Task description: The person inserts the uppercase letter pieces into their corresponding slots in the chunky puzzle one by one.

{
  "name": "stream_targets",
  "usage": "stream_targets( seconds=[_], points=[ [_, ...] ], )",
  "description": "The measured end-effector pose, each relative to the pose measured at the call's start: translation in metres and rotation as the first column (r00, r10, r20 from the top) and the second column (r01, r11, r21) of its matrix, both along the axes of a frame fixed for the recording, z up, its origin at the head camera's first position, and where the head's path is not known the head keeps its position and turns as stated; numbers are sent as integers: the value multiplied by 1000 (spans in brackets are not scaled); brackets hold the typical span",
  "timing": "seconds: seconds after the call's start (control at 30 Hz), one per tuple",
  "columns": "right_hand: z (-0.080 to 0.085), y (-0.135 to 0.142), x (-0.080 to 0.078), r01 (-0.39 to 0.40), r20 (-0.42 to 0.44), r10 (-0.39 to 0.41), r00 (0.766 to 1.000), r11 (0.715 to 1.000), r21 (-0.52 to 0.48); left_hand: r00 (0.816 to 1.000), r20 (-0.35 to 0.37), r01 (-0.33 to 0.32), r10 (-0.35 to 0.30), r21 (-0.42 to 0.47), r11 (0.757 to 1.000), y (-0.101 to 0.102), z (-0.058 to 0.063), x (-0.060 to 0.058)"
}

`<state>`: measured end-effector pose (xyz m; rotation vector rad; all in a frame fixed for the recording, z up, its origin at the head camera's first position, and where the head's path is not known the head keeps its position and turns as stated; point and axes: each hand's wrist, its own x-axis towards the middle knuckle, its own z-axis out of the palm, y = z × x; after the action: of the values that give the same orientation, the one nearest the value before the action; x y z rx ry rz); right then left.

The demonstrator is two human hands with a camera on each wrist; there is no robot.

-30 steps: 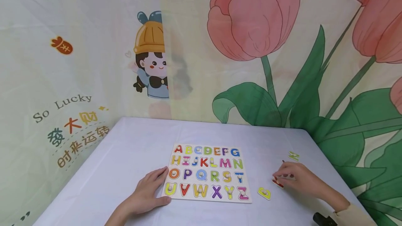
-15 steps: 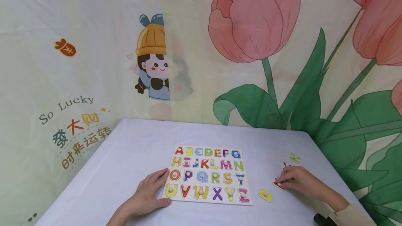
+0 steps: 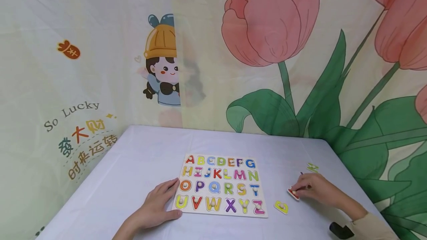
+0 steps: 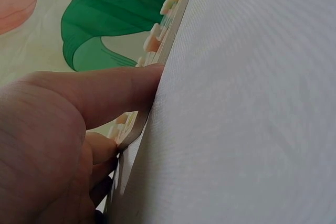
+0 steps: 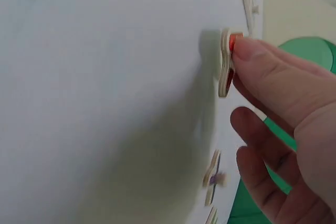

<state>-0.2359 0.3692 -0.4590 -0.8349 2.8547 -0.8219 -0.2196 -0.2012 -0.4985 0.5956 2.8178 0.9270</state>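
Observation:
A pale alphabet knob puzzle board (image 3: 221,196) lies on the white table with coloured letters in its rows. My left hand (image 3: 156,205) rests at its lower left corner, thumb touching the near edge and fingers along the left edge. In the left wrist view, the thumb (image 4: 123,90) presses against the board's side (image 4: 176,30). To the right of the board, my right hand (image 3: 317,192) pinches a red letter puzzle piece (image 3: 293,194) between thumb and fingertips. The right wrist view has that red piece (image 5: 226,64) tilted just off the table; its letter cannot be read.
A yellow letter piece (image 3: 281,207) lies between the board and my right hand. Beyond the hand is a yellow-green piece (image 3: 313,167). A purple-knobbed piece (image 5: 212,178) lies near my fingers. A printed curtain (image 3: 207,47) hangs behind the table.
My right hand first reached the red piece on the table, then raised it slightly and tilted it. The left hand and board have stayed in place; the head view shifted a little.

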Motion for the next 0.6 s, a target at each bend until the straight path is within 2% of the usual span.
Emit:
stream_targets(
  seconds=[0.2,0.4,0.6],
  points=[
    [9,-45,-2,111,-71,-108,992,993,38,1000,-10,3,-3,-8,1000,-1,-2,-1],
    [12,-103,-11,208,-112,-205,972,978,21,1000,2,-2,2,-2,1000,-1,-3,-1],
    [16,-155,-24,244,-149,-245,958,969,-24,1000,-4,0,0,-3,1000,-1,-3,-1]
  ],
)
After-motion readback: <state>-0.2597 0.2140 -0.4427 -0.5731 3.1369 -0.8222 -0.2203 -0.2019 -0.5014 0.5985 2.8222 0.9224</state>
